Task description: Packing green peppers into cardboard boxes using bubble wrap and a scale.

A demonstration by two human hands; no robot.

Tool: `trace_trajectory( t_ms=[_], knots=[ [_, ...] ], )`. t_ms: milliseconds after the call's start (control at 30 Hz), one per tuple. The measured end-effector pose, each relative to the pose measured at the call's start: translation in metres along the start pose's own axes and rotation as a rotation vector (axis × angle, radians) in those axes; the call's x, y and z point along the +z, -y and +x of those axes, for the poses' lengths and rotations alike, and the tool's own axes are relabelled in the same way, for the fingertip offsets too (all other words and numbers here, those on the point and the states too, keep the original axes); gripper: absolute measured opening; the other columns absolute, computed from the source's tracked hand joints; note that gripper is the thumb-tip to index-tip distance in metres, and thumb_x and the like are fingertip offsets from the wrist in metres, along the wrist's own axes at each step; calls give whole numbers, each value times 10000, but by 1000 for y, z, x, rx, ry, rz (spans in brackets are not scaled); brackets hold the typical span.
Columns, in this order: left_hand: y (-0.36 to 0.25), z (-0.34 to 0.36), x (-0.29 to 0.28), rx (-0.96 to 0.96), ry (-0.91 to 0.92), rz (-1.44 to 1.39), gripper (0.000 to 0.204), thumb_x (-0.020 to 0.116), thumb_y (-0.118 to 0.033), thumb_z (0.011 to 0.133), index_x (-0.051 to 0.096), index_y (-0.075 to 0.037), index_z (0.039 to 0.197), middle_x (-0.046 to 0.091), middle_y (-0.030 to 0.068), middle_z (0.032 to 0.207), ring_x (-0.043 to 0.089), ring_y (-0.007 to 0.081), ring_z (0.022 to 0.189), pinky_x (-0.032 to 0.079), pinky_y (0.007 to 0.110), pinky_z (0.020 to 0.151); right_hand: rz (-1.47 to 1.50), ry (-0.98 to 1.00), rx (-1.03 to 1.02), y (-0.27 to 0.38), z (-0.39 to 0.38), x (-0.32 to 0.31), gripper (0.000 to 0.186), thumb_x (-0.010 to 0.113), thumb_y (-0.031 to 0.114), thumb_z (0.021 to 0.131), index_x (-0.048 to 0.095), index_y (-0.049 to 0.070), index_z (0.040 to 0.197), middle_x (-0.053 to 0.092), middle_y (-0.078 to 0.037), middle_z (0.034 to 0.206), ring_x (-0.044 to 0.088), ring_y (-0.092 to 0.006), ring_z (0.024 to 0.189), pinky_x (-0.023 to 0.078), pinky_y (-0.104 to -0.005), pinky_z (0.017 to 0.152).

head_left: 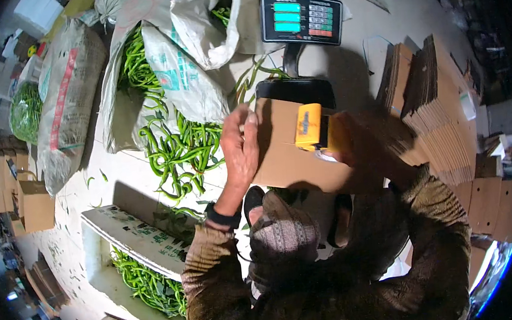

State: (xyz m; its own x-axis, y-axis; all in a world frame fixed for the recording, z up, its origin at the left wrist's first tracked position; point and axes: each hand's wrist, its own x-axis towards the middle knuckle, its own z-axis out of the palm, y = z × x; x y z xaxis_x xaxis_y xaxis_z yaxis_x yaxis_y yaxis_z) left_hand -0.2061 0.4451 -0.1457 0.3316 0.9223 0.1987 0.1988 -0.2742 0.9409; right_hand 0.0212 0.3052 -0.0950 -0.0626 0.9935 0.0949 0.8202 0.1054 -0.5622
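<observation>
My left hand (pixel 240 149) grips the left side of a brown cardboard box (pixel 277 164), its fingers at the top edge. My right hand (pixel 344 144), mostly in shadow, holds a yellow-and-black tape dispenser (pixel 310 122) on the box's top. The box is above my knees, just in front of the scale platform (pixel 293 86). Beyond it stands the scale's display (pixel 301 19) on a post. Green chilli peppers (pixel 180 154) are heaped on the floor to the left of my left hand, spilling from an open white sack (pixel 183 69).
A filled woven sack (pixel 71 102) and a bag of green produce (pixel 27 112) lie at left, near cardboard boxes (pixel 37 207). A white foam box (pixel 99 262) holds more peppers at lower left. Flattened cartons (pixel 437 127) are stacked at right. My feet (pixel 253 205) are below the box.
</observation>
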Motion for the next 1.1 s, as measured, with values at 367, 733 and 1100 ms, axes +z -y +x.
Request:
trace_trajectory(
  t_ms=[367, 733, 1100],
  knots=[
    [-48, -16, 19, -333, 550, -564, 261, 505, -272, 1011, 643, -60, 946, 608, -33, 768, 544, 35, 650, 422, 190, 594, -351, -137, 95, 28, -19, -23, 560, 776, 261, 719, 515, 40, 1163, 588, -183, 1034, 597, -381, 975, 485, -449, 813],
    [-25, -13, 29, -149, 440, -461, 213, 503, -114, 995, 590, -26, 821, 552, -12, 689, 484, 53, 600, 401, 216, 549, -63, -67, 127, 64, 12, -35, 489, 778, 221, 700, 544, 14, 1077, 604, -202, 950, 628, -376, 896, 505, -416, 756],
    [33, 18, -35, -412, 115, -456, 216, 629, -193, 925, 618, -41, 771, 602, 5, 732, 563, 81, 609, 479, 255, 535, -140, 113, 208, 79, 29, -48, 543, 781, 168, 701, 486, 17, 1131, 621, -225, 966, 639, -416, 904, 520, -446, 733]
  ],
)
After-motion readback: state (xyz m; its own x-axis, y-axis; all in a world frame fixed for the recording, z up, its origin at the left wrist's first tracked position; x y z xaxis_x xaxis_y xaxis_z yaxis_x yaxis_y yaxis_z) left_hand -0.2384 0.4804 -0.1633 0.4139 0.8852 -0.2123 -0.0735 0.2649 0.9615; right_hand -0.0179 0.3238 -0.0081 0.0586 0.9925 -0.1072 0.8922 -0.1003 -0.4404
